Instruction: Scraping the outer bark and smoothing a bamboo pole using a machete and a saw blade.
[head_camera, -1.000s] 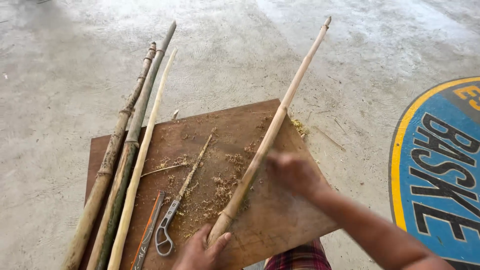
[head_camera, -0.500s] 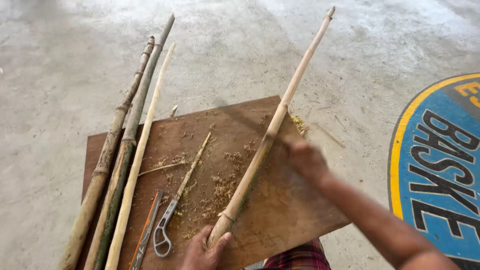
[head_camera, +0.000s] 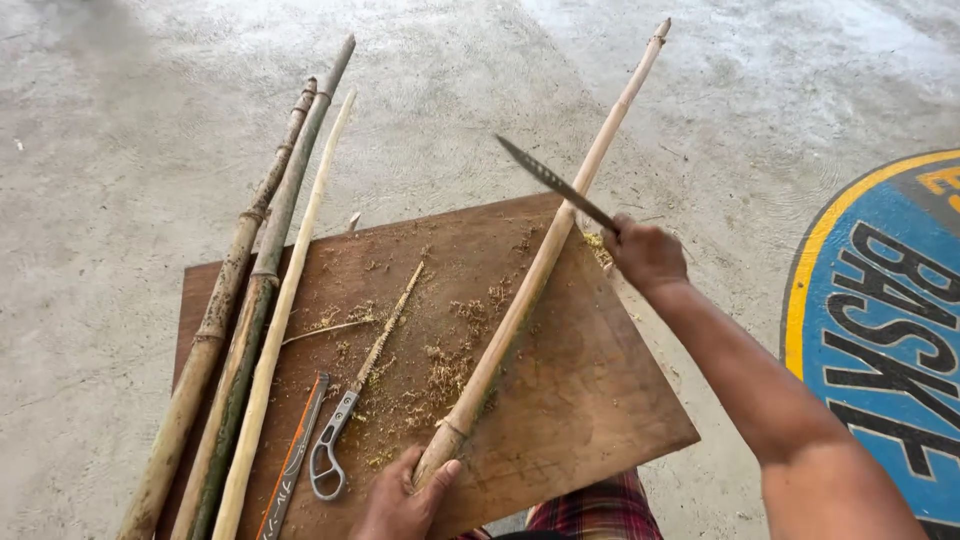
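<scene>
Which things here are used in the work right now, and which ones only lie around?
In use: bamboo pole held by left hand; knife in right hand; wooden board underneath.

Lying about: three poles on the left; scissors-like tool; thin stick; shavings.

I have a single view: my head camera looks steeply down and forward, close over the wooden board (head_camera: 560, 400) on the concrete floor (head_camera: 120, 150) (painted floor marking at right).

Your brown board (head_camera: 560, 400) lies on the concrete floor (head_camera: 120, 150); on it rest three poles (head_camera: 255, 300) at its left edge, scissors (head_camera: 335, 445), a thin stick (head_camera: 392, 325) and scattered shavings (head_camera: 445, 370)
</scene>
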